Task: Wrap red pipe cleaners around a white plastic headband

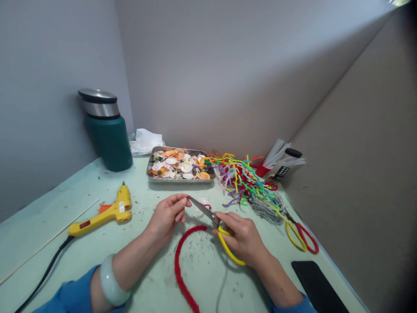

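One pair of scissors (213, 216) sits mid-frame, gripped by the right hand (243, 237) — blades slanting up-left to the left hand (165, 217), whose fingertips press together, on what I cannot tell.

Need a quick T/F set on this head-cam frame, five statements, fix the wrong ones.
1. The right hand holds scissors. True.
2. The glue gun has a blue body. False: it is yellow.
3. Shells lie in the metal tray. True.
4. The pale bracelet is on the right wrist. False: it is on the left wrist.
5. The green bottle stands to the left of the tray in the picture. True.
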`<control>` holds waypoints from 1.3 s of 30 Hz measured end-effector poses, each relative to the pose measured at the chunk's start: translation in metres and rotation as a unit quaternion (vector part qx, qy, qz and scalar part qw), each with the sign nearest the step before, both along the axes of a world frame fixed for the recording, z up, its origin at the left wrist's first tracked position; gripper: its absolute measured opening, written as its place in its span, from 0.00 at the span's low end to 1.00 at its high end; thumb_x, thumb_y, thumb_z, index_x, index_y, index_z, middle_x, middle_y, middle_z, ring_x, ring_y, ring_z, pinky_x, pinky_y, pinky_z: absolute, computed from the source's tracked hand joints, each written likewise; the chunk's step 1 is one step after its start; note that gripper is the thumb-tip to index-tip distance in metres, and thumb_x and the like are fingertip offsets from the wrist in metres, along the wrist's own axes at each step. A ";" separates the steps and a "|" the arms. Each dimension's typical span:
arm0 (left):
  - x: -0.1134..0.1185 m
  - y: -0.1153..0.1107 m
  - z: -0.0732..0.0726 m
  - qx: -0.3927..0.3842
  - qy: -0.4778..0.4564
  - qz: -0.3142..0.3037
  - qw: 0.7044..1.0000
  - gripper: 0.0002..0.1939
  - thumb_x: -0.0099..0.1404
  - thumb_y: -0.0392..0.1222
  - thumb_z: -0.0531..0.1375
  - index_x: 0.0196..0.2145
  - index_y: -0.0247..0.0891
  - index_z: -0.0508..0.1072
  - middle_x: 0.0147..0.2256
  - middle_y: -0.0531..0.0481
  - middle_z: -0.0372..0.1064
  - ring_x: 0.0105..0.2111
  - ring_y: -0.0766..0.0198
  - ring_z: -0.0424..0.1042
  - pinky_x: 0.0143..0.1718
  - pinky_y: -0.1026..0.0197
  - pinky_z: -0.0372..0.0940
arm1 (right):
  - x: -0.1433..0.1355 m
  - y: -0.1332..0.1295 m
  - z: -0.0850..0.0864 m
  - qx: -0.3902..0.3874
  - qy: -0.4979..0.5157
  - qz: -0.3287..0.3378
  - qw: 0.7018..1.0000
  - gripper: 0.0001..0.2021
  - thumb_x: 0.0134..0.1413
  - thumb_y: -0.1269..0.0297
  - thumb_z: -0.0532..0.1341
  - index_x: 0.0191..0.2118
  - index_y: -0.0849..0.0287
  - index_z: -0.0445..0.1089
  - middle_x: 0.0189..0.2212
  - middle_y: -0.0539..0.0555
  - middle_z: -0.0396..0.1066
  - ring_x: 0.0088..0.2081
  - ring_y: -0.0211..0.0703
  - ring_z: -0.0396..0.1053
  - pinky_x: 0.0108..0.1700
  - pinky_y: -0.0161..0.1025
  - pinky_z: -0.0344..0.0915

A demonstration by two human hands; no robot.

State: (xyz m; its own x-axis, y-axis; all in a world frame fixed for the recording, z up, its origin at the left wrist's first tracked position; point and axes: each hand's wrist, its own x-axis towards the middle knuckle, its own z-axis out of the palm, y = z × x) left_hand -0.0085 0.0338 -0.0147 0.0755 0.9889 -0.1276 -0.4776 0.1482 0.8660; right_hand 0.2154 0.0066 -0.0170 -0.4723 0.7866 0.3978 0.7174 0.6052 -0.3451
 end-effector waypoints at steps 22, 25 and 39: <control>0.000 0.000 -0.001 -0.001 0.003 -0.003 1.000 0.09 0.55 0.40 0.63 0.33 0.32 0.71 0.29 0.53 0.69 0.13 0.81 0.51 0.18 0.69 0.58 | -0.002 -0.001 -0.002 0.013 -0.038 -0.008 0.999 0.15 0.56 0.58 0.58 0.47 0.59 0.68 0.28 0.52 0.70 0.26 0.37 0.65 0.29 0.33 0.57; 0.001 -0.001 0.000 -0.005 -0.010 -0.004 1.000 0.10 0.55 0.40 0.64 0.33 0.33 0.71 0.29 0.53 0.68 0.13 0.81 0.52 0.18 0.69 0.58 | -0.002 0.000 -0.003 0.016 -0.041 -0.010 0.999 0.16 0.56 0.57 0.59 0.48 0.59 0.68 0.29 0.53 0.71 0.26 0.37 0.66 0.29 0.33 0.57; 0.006 -0.003 0.004 0.031 -0.012 -0.023 0.999 0.09 0.56 0.38 0.63 0.35 0.35 0.68 0.20 0.56 0.68 0.14 0.75 0.57 0.22 0.66 0.63 | -0.007 -0.002 -0.005 0.019 0.008 -0.004 1.000 0.18 0.54 0.57 0.61 0.48 0.58 0.67 0.30 0.53 0.70 0.27 0.37 0.65 0.29 0.32 0.59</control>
